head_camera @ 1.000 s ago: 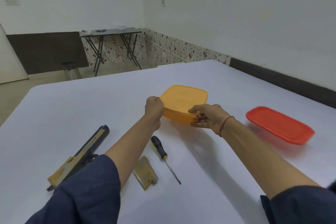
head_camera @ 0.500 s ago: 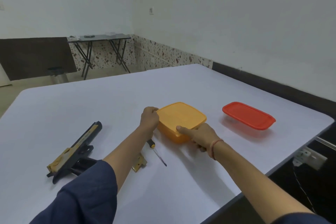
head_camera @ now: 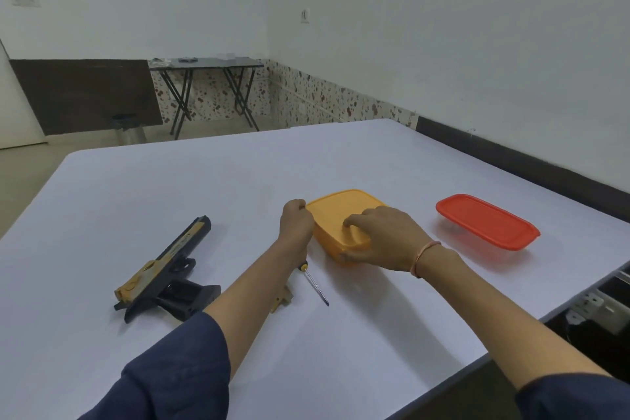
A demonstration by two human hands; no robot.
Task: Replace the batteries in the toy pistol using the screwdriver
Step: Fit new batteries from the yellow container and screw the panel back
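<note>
Right hand [head_camera: 385, 239] shifted from orange box [head_camera: 341, 211] near side onto its top, fingers [head_camera: 354, 220] curled there.

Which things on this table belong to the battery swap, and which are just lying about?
In use: toy pistol, screwdriver, tan cover piece, orange box gripped by left hand and right hand.
Lying about: red-lidded box, far folding table.

From here, the screwdriver [head_camera: 317, 286] shows little but its shaft; the left forearm [head_camera: 259, 283] hides its handle and most of the tan piece [head_camera: 283, 298] at its eight o'clock. The right hand [head_camera: 385, 239] covers the orange box [head_camera: 341, 211]'s four o'clock corner. The left hand [head_camera: 296, 223] hides its own fingertips.
</note>
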